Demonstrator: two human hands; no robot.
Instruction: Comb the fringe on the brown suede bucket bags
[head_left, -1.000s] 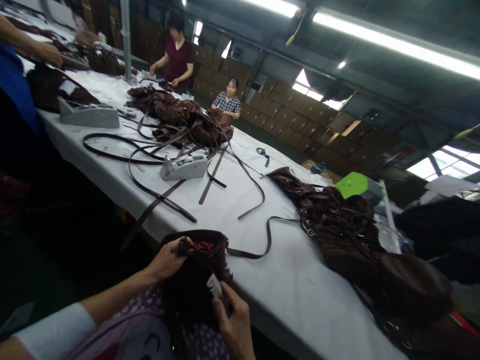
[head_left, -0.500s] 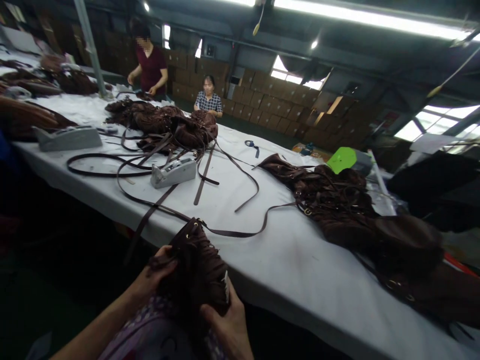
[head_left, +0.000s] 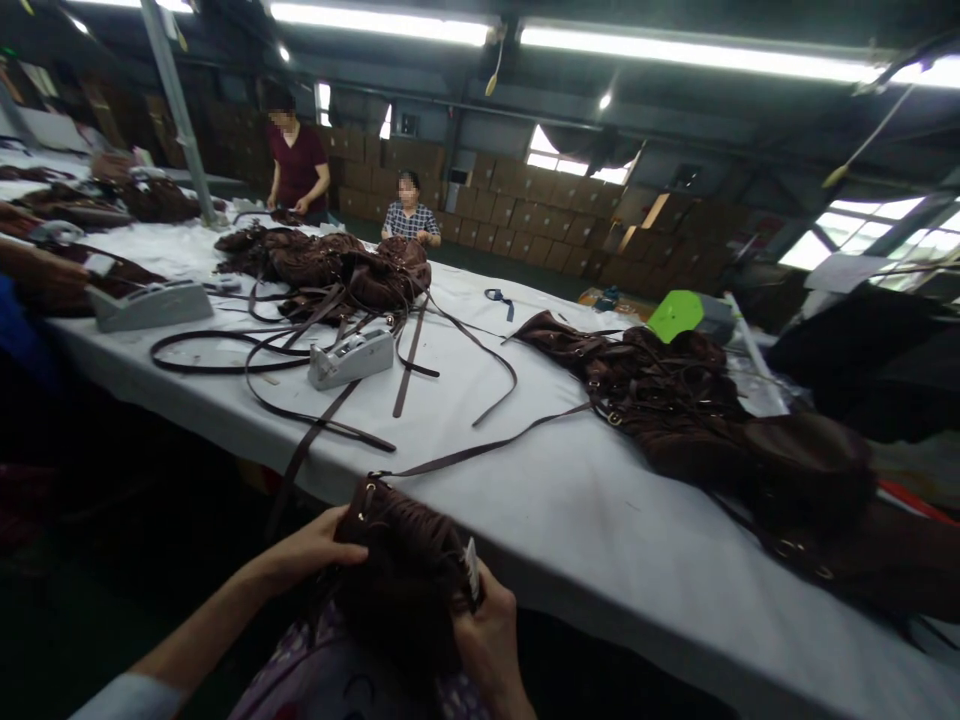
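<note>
A dark brown fringed bag [head_left: 409, 560] with small gold rings is held against my lap, just off the table's near edge. My left hand [head_left: 326, 545] grips its left side, thumb on top. On the opposite side, my right hand [head_left: 484, 620] is closed on the bag, beside a small white piece [head_left: 471, 570] that sticks out there. From the bag's top a long brown strap [head_left: 487, 450] runs across the table towards the pile on the right. The bag's underside and some of my fingers are hidden.
On the white-covered table [head_left: 570, 540] stand two grey tape dispensers [head_left: 352, 358] [head_left: 154, 305]. Piles of brown bags lie mid-table [head_left: 322, 265] and at right [head_left: 667, 400], with loose straps between. Two people work across the table; another person's arm reaches in at left.
The bag has shifted slightly right and down in my hands and turned a little. My left hand's grip now shows its thumb on top. The view has tilted slightly.
</note>
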